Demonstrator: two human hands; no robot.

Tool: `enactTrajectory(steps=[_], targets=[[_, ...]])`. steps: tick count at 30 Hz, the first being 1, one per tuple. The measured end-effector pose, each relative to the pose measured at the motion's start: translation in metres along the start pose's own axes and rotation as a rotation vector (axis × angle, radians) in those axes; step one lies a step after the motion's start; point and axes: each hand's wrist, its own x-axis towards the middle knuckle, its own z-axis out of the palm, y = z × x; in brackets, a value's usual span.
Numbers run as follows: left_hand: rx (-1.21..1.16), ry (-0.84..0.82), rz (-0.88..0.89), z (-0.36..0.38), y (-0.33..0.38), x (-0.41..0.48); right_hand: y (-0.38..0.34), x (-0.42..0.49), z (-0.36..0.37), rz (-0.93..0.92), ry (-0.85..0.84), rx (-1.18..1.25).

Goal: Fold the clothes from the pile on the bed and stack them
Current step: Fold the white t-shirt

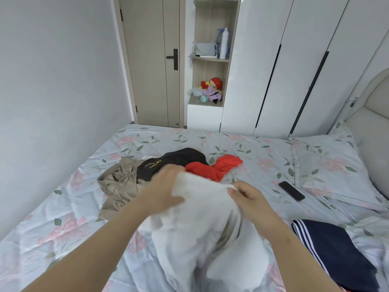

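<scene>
Head view, and I'm watching both hands working right up front. The left hand [166, 186] is gripping the top edge of a white garment [200, 239], fingers curled over the cloth and thumb underneath, though motion blur is smearing it a little. The right hand [250, 199] is pinching the same edge just across from it, fingertips bunched on the hem. The white garment is hanging lifted between them, its lower part bunching down onto the bed [63, 207] close in front of the person. No crease is showing, so I'm calling this one only just being opened out for folding.

Beyond the hands the pile [130, 180] is waiting. A tan garment [117, 192] is lying crumpled, a black garment [179, 159] with small lettering is lying partly over it, and a red garment [221, 165] is touching the black one on its right.

At the near right a navy garment [336, 249] with white stripes is lying flatter, apart from the pile. It's possibly the start of the stack, but I cannot tell if it's properly folded. A phone [291, 190] and a pillow [328, 165] are sitting off to the right.

I'm judging we're early: one piece in hand, three waiting.
</scene>
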Motion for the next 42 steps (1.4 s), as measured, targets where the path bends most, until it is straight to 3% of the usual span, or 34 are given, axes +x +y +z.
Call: enactTrajectory(steps=[2,4,6,8,11,15,18,21,24,26,28,29,31,33,34,39,42], targets=[[-0.173,-0.197,0.14,0.013,0.016,-0.001,-0.015,0.002,0.011,-0.096,-0.156,-0.086],[-0.273,-0.235,0.13,0.02,0.023,0.003,-0.02,0.004,0.017,-0.124,-0.211,-0.105],[-0.133,-0.249,0.167,0.025,0.027,0.001,-0.017,0.004,0.015,-0.1,-0.162,-0.055],[-0.097,-0.192,0.193,0.029,0.026,-0.001,-0.008,0.001,0.007,-0.033,-0.131,-0.052],[-0.482,-0.094,0.071,0.025,0.026,0.0,0.012,-0.006,-0.007,0.124,-0.205,-0.236],[-0.735,-0.005,0.023,0.01,0.026,0.005,0.038,-0.013,-0.016,0.271,-0.221,-0.471],[-0.928,0.241,-0.17,-0.002,0.017,0.014,0.052,-0.016,-0.027,0.34,-0.18,-0.481],[-0.862,0.458,-0.295,-0.013,-0.002,0.019,0.046,-0.015,-0.038,0.332,-0.097,-0.417],[-0.452,0.475,-0.358,-0.008,-0.013,0.015,0.022,-0.003,-0.038,0.216,0.055,-0.247],[-0.391,0.486,-0.247,0.002,-0.005,0.005,-0.002,0.004,-0.032,0.127,0.025,-0.148],[-0.507,0.402,0.046,0.009,0.017,-0.006,-0.025,0.007,-0.025,0.049,-0.123,-0.088],[-0.582,0.275,0.171,0.01,0.027,-0.007,-0.034,0.008,-0.02,0.046,-0.212,-0.056],[-0.647,-0.01,0.235,0.01,0.045,-0.006,-0.046,0.011,-0.013,0.046,-0.33,-0.01],[-0.645,-0.185,0.142,0.008,0.056,-0.002,-0.049,0.016,-0.009,0.038,-0.342,0.019],[-0.656,-0.17,0.081,0.008,0.057,0.0,-0.046,0.017,-0.009,0.035,-0.3,0.024],[-1.204,-0.056,-0.235,0.013,0.063,0.0,0.002,0.014,-0.012,0.199,0.237,-0.025],[-1.506,0.039,-0.371,0.007,0.07,0.01,0.029,-0.006,0.006,0.522,0.166,0.159]])
